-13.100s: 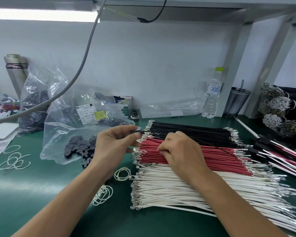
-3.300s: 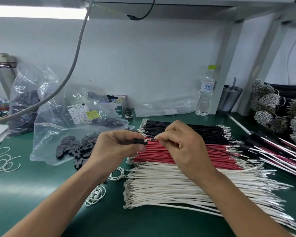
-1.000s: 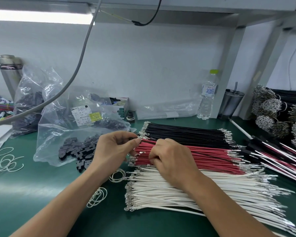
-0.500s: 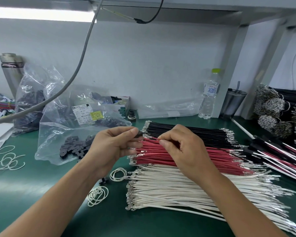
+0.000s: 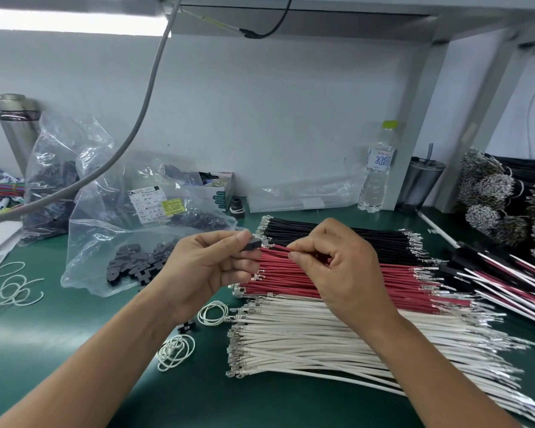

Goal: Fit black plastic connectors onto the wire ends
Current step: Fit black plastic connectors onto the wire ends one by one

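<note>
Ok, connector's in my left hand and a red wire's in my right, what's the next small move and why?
Probably slide the red wire leftward into the black connector: its metal tip sits just short of the connector, which the left hand pinches facing the right hand.

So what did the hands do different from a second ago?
The right hand came up off the red wires, now pinching one red wire and aiming its tip at the black connector pinched by the left hand. The black, red and white wire piles stayed put.

Bag label [image 5: 154, 205]: "500 PCS" partly legible, rest blurred; bottle label [image 5: 380, 161] text unreadable.
</note>
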A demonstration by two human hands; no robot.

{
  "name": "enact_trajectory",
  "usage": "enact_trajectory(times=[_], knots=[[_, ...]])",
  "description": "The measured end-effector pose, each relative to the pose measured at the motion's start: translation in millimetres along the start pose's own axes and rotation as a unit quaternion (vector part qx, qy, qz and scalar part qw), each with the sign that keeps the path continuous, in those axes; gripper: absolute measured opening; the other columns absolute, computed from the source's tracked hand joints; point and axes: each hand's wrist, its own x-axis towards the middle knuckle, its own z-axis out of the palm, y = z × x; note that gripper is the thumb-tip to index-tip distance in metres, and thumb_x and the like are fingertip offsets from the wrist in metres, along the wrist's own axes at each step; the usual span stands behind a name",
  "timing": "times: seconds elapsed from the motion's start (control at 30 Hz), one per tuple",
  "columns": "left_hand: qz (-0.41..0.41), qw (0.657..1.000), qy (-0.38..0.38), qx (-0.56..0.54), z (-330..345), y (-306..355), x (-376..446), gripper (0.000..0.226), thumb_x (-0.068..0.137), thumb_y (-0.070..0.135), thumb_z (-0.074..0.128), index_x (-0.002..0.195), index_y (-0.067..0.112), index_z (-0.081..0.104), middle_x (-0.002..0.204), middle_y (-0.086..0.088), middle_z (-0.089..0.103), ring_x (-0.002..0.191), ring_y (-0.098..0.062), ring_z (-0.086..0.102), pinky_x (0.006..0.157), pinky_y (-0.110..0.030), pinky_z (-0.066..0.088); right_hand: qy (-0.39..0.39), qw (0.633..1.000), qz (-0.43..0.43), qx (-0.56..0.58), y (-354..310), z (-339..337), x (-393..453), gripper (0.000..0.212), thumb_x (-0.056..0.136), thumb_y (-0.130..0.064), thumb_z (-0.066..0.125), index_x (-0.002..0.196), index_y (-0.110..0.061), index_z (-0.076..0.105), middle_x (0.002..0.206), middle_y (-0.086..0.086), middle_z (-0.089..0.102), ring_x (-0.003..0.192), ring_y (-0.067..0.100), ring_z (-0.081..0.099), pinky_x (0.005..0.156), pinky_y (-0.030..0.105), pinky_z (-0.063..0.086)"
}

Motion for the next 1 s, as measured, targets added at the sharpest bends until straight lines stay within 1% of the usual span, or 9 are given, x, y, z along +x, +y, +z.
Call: enact_trajectory(times=[0.1, 0.23, 0.37, 0.57, 0.63, 0.77, 0.83, 0.93, 1.0], knots=[[-0.002, 1.000, -0.004, 0.003, -0.3, 0.6, -0.8, 0.034, 0.071, 0.030, 0.083, 0.094, 0.005, 0.082, 0.086, -0.018, 0.077, 0.067, -0.018, 0.074, 0.059, -0.024, 0.061, -0.007, 1.000, -0.003, 0.002, 0.6, -0.2, 0.2, 0.007, 0.087, -0.021, 0.078, 0.092, -0.025, 0.079, 0.082, -0.014, 0.059, 0.075, 0.012, 0.061, 0.066, 0.034, 0.053], [-0.007, 1.000, -0.007, 0.008, -0.3, 2.2, -1.9, 0.031, 0.072, 0.029, 0.082, 0.093, 0.006, 0.082, 0.086, -0.019, 0.077, 0.066, -0.019, 0.074, 0.059, -0.025, 0.061, -0.026, 0.997, -0.046, -0.048, -0.5, -5.5, 1.0, 0.007, 0.087, -0.025, 0.076, 0.093, -0.024, 0.080, 0.080, -0.015, 0.055, 0.073, 0.010, 0.058, 0.064, 0.024, 0.048], [-0.022, 1.000, -0.009, 0.014, 1.6, 1.9, -2.4, 0.028, 0.072, 0.029, 0.081, 0.088, 0.007, 0.082, 0.085, -0.020, 0.076, 0.066, -0.022, 0.074, 0.058, -0.026, 0.061, -0.026, 0.995, -0.070, -0.062, -1.0, -11.8, 3.0, 0.006, 0.088, -0.025, 0.075, 0.092, -0.023, 0.080, 0.080, -0.015, 0.055, 0.073, 0.009, 0.058, 0.063, 0.028, 0.051], [-0.025, 1.000, -0.004, 0.017, 0.8, 1.5, -2.4, 0.027, 0.072, 0.029, 0.082, 0.086, 0.006, 0.082, 0.085, -0.019, 0.076, 0.066, -0.021, 0.074, 0.059, -0.025, 0.061, -0.046, 0.998, -0.035, -0.014, 1.2, -6.9, 3.1, 0.005, 0.089, -0.020, 0.076, 0.090, -0.024, 0.079, 0.082, -0.016, 0.057, 0.075, 0.012, 0.060, 0.066, 0.036, 0.052], [-0.025, 1.000, -0.001, 0.008, 1.1, 0.7, -1.9, 0.028, 0.072, 0.028, 0.082, 0.087, 0.005, 0.082, 0.085, -0.020, 0.076, 0.066, -0.021, 0.074, 0.058, -0.025, 0.061, -0.045, 0.998, -0.036, -0.013, 1.3, -7.2, 2.9, 0.005, 0.089, -0.021, 0.075, 0.091, -0.024, 0.079, 0.082, -0.016, 0.057, 0.076, 0.012, 0.060, 0.066, 0.035, 0.052], [-0.026, 1.000, -0.002, 0.004, 0.8, 0.1, -1.8, 0.027, 0.072, 0.028, 0.082, 0.088, 0.006, 0.082, 0.084, -0.018, 0.076, 0.066, -0.021, 0.074, 0.059, -0.025, 0.061, -0.034, 0.997, -0.062, -0.041, -1.6, -8.4, 1.5, 0.005, 0.089, -0.023, 0.076, 0.092, -0.025, 0.079, 0.081, -0.016, 0.056, 0.073, 0.010, 0.058, 0.062, 0.027, 0.049], [-0.027, 1.000, -0.008, 0.002, 0.9, -0.1, -1.9, 0.028, 0.072, 0.029, 0.082, 0.089, 0.006, 0.082, 0.083, -0.017, 0.076, 0.067, -0.021, 0.074, 0.060, -0.026, 0.062, -0.018, 0.998, -0.046, -0.045, -1.5, -6.5, 1.1, 0.005, 0.088, -0.023, 0.076, 0.090, -0.026, 0.079, 0.081, -0.017, 0.056, 0.073, 0.009, 0.059, 0.062, 0.029, 0.050], [-0.029, 1.000, -0.010, -0.002, 1.4, -0.2, -1.9, 0.029, 0.072, 0.029, 0.082, 0.089, 0.006, 0.082, 0.082, -0.016, 0.075, 0.067, -0.021, 0.073, 0.060, -0.026, 0.062, -0.004, 1.000, -0.009, -0.027, -1.3, -2.4, 0.8, 0.005, 0.087, -0.022, 0.077, 0.088, -0.027, 0.079, 0.080, -0.016, 0.059, 0.074, 0.010, 0.061, 0.065, 0.035, 0.052], [-0.030, 1.000, -0.005, -0.006, 1.0, -0.6, -1.6, 0.027, 0.072, 0.028, 0.082, 0.088, 0.007, 0.081, 0.084, -0.018, 0.076, 0.067, -0.021, 0.074, 0.060, -0.026, 0.062, -0.009, 0.999, -0.023, -0.030, -2.0, -2.2, 0.2, 0.006, 0.087, -0.020, 0.077, 0.088, -0.026, 0.079, 0.079, -0.016, 0.058, 0.073, 0.010, 0.060, 0.064, 0.034, 0.052]])
